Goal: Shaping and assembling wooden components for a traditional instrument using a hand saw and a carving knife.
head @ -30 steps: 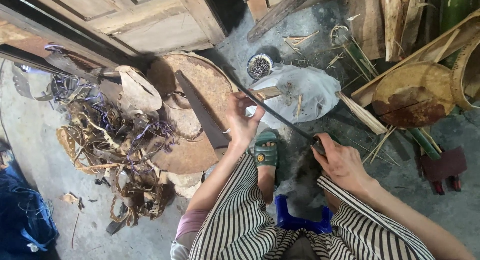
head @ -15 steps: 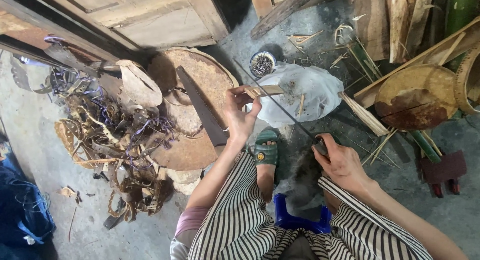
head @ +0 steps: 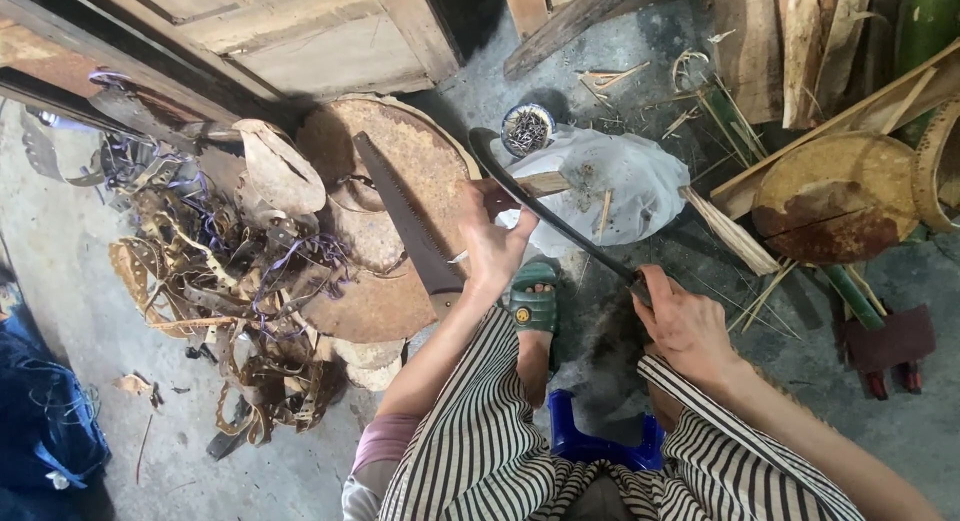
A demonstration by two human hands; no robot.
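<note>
Above the striped lap, right hand grips the blade's handle; blade runs far-left to the left hand, closed on a wood strip.

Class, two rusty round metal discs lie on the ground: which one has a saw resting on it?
The left disc beside the scrap pile; the saw lies across it.

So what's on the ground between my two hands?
In the head view, a foot in a green sandal sits between the left hand and right hand, under the long dark blade.
</note>
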